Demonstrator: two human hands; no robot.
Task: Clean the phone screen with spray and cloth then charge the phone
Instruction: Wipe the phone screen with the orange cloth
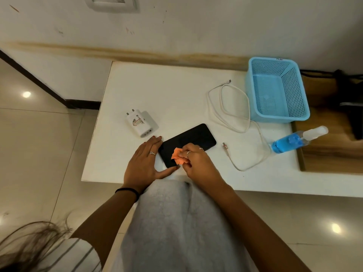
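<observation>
A black phone [193, 139] lies screen up, slanted, near the front edge of the white table [176, 91]. My right hand [196, 160] is closed on a small orange cloth [176, 157] that presses on the near end of the screen. My left hand [144, 161] rests flat beside the phone's left edge, fingers spread, thumb against the near corner. A spray bottle [294, 141] with blue liquid lies on its side at the right. A white charger adapter [140, 123] sits left of the phone. A white cable [233, 114] loops to the right.
A light blue mesh basket [277, 112] stands at the back right of the table. A wooden surface [330, 154] adjoins the table on the right. A wall switch plate [112, 2] is above. Tiled floor lies to the left.
</observation>
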